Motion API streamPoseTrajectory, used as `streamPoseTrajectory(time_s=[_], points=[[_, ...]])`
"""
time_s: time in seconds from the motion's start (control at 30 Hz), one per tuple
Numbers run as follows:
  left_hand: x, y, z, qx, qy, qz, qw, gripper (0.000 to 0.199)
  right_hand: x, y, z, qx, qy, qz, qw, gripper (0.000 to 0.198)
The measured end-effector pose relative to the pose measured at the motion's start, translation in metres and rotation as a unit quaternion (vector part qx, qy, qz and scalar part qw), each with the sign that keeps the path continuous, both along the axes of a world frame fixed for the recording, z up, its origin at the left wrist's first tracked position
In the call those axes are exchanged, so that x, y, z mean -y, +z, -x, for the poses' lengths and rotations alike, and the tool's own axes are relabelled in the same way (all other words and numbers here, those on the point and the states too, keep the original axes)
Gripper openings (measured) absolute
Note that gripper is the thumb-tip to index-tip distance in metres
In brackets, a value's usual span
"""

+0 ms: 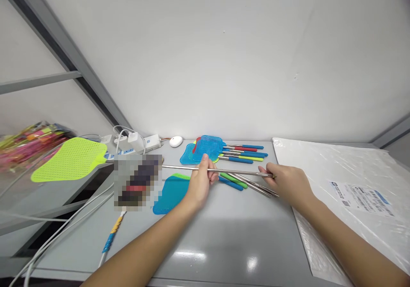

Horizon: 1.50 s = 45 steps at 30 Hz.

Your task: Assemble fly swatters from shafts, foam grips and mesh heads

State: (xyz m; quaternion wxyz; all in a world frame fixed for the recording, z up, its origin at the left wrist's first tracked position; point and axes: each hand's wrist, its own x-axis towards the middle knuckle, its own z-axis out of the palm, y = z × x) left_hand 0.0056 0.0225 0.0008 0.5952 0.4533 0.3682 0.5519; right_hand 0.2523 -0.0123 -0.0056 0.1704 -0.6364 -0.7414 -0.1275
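Left hand (pixel 200 183) fingers wrapped on the metal rod (pixel 237 172), thumb on top. Right hand (pixel 291 183) fingers pinching the rod's right end. Yellow-green swatter head (pixel 68 161) at the rod's left end; blurred patch hides a stretch between. Desk (pixel 240 244) under the rod. Behind the rod: swatter pile (pixel 208 148). Nearer side: teal swatter head (pixel 171 196). Right of it: white package (pixel 346 171).

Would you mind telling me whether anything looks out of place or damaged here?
No spill or clear damage shows. The white cables stand out, trailing loosely over the left edge of the table. The yellow-green swatter in the left hand and right hand looks straight. A pixelated patch hides one spot.
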Motion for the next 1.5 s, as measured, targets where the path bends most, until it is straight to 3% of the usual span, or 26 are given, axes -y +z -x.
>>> streamPoseTrajectory(time_s=[0.2, 0.37, 0.63, 0.83, 1.03, 1.2, 1.37, 1.5], points=[[-0.024, 0.014, 0.027, 0.11, 0.132, -0.025, 0.985, 0.055, -0.018, 0.0, -0.052, -0.015, -0.043, 0.045, 0.998, 0.041], [-0.03, 0.018, 0.035, 0.128, 0.199, -0.045, 0.971, 0.052, -0.023, 0.0, -0.078, -0.022, -0.049, 0.097, 0.994, 0.043], [-0.016, 0.001, 0.017, 0.106, 0.192, 0.036, 0.975, 0.052, -0.014, 0.002, -0.05, 0.0, -0.098, 0.102, 0.99, 0.046], [-0.009, -0.001, 0.012, 0.12, 0.166, 0.054, 0.977, 0.051, -0.009, 0.003, -0.035, 0.016, -0.113, 0.101, 0.988, 0.048], [-0.008, 0.003, 0.01, 0.097, 0.089, 0.036, 0.991, 0.052, -0.019, 0.003, -0.06, 0.009, -0.113, 0.082, 0.99, 0.045], [-0.022, 0.007, 0.025, 0.182, 0.162, 0.018, 0.97, 0.047, -0.027, -0.001, -0.096, -0.02, -0.119, 0.137, 0.983, 0.045], [-0.043, 0.014, 0.05, 0.235, 0.261, 0.078, 0.933, 0.039, -0.025, -0.001, -0.114, -0.019, -0.139, 0.077, 0.987, 0.047], [-0.052, 0.015, 0.057, 0.216, 0.281, 0.076, 0.932, 0.025, -0.022, -0.001, -0.113, 0.001, -0.134, -0.014, 0.991, 0.051]])
